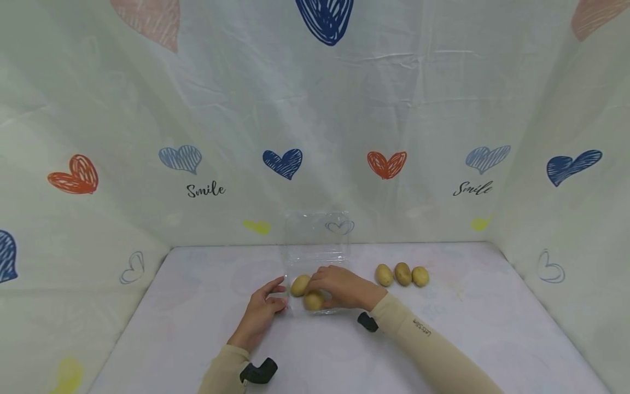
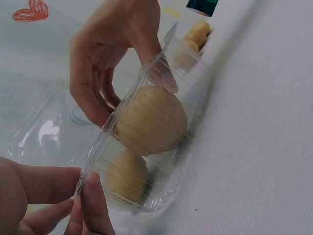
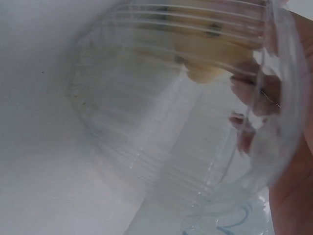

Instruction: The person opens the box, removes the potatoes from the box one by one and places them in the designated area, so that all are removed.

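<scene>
Your left hand (image 1: 263, 307) pinches the left rim of the clear plastic clamshell (image 2: 161, 201); your right hand (image 1: 344, 287), reaching into the clamshell, grips a potato (image 1: 314, 301) near its front; a second potato (image 1: 299, 286) lies toward the clamshell's left wall; the lid (image 1: 315, 236) stands raised at the clamshell's back; three more potatoes (image 1: 402, 273) sit in a row on the white table (image 1: 472, 323), right of the clamshell.

The container (image 3: 132, 117) is glossy, ribbed plastic, the potatoes (image 1: 402, 274) smooth and matt, the tabletop (image 2: 259, 127) finely textured.
</scene>
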`<state>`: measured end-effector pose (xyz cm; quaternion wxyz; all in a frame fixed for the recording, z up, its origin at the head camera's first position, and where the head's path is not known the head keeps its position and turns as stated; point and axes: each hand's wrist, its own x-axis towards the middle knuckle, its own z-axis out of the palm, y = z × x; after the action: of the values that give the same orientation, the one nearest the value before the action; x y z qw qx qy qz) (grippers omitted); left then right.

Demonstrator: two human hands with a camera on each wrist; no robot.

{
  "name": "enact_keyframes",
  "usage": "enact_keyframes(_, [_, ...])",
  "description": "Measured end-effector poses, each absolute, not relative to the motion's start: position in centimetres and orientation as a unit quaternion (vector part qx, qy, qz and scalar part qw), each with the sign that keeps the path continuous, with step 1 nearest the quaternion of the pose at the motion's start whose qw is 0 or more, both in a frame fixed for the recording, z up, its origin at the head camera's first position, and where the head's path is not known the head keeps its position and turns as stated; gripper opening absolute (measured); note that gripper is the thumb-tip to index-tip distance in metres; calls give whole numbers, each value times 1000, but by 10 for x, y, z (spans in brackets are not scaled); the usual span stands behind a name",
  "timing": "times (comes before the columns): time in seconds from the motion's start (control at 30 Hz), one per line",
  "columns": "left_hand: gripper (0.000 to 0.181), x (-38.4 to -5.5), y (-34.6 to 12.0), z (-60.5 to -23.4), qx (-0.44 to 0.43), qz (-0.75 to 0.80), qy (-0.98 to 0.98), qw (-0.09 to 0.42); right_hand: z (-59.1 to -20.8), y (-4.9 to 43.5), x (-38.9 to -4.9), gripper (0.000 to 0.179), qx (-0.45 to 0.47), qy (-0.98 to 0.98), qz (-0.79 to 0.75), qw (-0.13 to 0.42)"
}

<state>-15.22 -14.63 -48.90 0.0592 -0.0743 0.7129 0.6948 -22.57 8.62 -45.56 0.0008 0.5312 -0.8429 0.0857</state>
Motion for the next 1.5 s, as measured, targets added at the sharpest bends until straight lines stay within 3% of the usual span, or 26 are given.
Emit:
enact_keyframes(0.43, [64, -152, -145, -488, -77, 693, 714, 60, -450, 111, -222, 43, 504, -857, 96, 47])
enact_keyframes(0.9, [63, -152, -148, -489, -80, 684, 722, 64, -451, 138, -220, 46, 501, -849, 103, 132])
enact_keyframes(1.5, [62, -153, -148, -492, -78, 683, 723, 68, -438, 172, -211, 47, 468, -854, 138, 183])
